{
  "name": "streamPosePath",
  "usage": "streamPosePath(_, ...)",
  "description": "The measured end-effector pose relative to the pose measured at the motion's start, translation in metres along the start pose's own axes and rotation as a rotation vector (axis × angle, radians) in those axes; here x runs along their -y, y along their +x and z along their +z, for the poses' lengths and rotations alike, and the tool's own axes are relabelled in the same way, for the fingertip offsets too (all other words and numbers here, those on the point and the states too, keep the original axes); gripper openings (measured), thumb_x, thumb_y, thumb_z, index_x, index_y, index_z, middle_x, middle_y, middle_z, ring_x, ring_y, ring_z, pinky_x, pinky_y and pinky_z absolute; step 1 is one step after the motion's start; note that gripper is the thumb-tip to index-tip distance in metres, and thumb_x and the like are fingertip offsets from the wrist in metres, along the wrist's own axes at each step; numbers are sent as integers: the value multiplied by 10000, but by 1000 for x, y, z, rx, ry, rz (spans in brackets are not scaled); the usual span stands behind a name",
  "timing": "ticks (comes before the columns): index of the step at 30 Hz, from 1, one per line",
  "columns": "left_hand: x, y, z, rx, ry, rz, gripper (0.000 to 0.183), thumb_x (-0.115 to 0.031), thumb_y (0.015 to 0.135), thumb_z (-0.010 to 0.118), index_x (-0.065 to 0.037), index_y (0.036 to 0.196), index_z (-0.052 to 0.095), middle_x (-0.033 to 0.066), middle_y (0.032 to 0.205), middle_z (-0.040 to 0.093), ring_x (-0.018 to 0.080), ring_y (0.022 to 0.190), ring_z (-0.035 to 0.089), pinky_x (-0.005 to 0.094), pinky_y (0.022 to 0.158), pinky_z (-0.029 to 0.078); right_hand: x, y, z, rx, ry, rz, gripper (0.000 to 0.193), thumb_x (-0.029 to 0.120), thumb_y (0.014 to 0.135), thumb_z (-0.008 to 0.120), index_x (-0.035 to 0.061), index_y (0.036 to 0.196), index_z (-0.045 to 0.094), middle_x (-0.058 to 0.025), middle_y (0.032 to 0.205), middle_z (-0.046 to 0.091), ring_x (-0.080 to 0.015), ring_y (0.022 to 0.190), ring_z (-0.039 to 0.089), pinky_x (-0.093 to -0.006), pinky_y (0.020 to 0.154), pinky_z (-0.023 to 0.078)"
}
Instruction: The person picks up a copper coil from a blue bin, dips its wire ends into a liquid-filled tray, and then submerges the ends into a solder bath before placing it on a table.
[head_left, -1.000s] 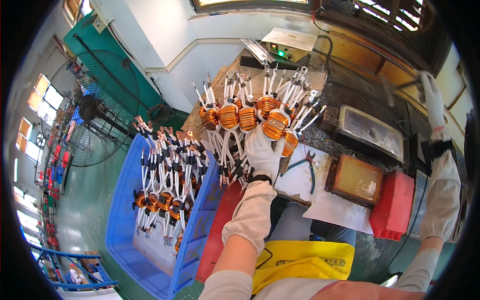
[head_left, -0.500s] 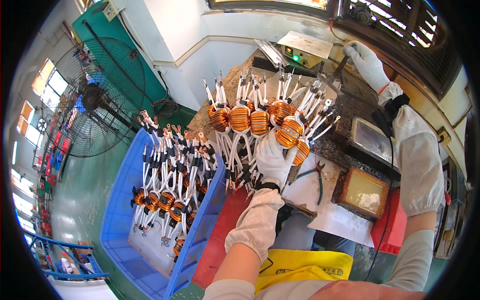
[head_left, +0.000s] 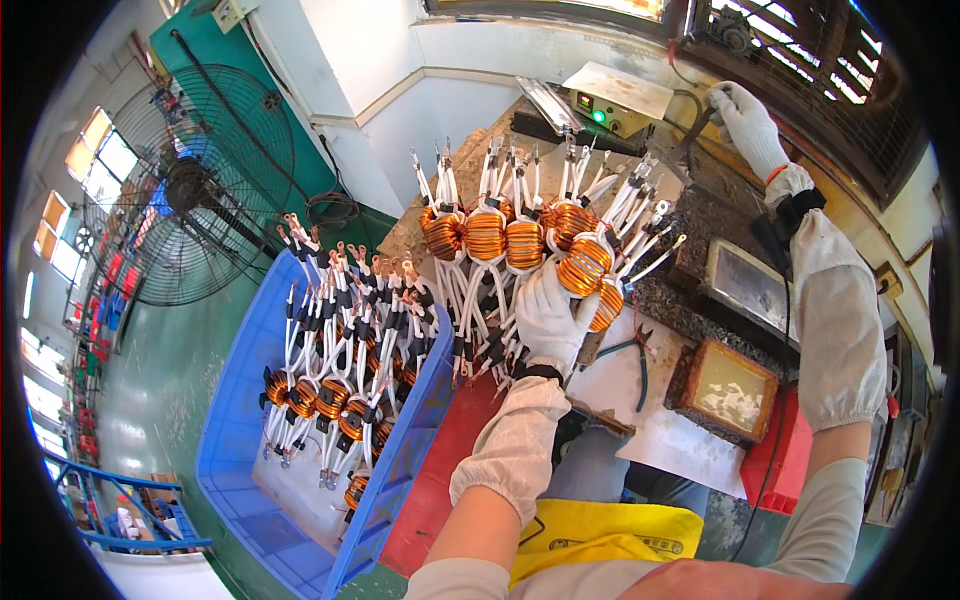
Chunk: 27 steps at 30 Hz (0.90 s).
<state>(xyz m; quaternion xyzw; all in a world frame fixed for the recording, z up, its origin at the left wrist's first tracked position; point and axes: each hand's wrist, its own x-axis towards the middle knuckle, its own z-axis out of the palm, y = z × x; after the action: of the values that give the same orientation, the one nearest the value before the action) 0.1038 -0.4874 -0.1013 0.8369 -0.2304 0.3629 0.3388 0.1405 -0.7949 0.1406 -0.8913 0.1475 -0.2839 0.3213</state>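
My left hand (head_left: pixel 548 322), in a white glove, is closed at the lower side of a copper-wound ring coil (head_left: pixel 585 265) with white leads. That coil stands at the right end of a row of similar coils (head_left: pixel 486 235) on the bench, their lug-tipped leads pointing up. At the far right, my gloved right hand (head_left: pixel 744 122) is raised and closed on a dark, flat, strip-like tool (head_left: pixel 694 132), whose lower end hangs beyond the leads. The exact kind of tool is unclear.
A blue bin (head_left: pixel 225 480) with more coils stands at left. Along the bench's right side are a metal-topped pan (head_left: pixel 748 283) and a framed pot of pale, flaky material (head_left: pixel 733 390). Pliers (head_left: pixel 642 368) lie near a control box (head_left: pixel 610 110); a large fan (head_left: pixel 190 185) stands far left.
My right hand has shifted slightly right with the dark tool. More pale flakes show in the framed pot. My left hand stays at the coil.
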Motion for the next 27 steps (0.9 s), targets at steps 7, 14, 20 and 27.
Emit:
streamPosePath(7, -1, -1, 0, -10, -20, 5, 768, -438, 771, 716, 53, 1300, 453, 197, 1131, 584, 379, 1045, 562, 477, 951, 437, -3, -2, 4, 15, -91, -17, 265, 307, 1007, 485, 96, 1119, 598, -6, 828, 636, -71, 595, 535, -238, 547, 460)
streamPosePath(14, 0, -1, 0, 14, 6, 8, 788, -483, 783, 697, 48, 1307, 443, 196, 1144, 578, 380, 1061, 554, 484, 960, 431, -43, 2, -17, -144, 226, 119, 265, 308, 1018, 489, 109, 1137, 619, 7, 871, 626, -66, 659, 516, -230, 580, 451)
streamPosePath(20, -2, 0, 1, 9, 3, 7, 805, -466, 759, 721, 47, 1311, 440, 189, 1139, 577, 377, 1068, 548, 479, 965, 428, -70, -2, -13, -287, 361, 228, 292, 304, 1024, 469, 89, 1172, 598, -31, 939, 637, -109, 725, 596, -277, 684, 535)
streamPosePath(27, 0, -2, 0, 34, 17, -14, 801, -424, 736, 744, 53, 1309, 450, 190, 1152, 579, 375, 1074, 551, 475, 965, 427, -79, -8, 2, -147, 550, 259, 269, 240, 1020, 445, 52, 1149, 587, -73, 928, 648, -154, 743, 640, -316, 695, 561)
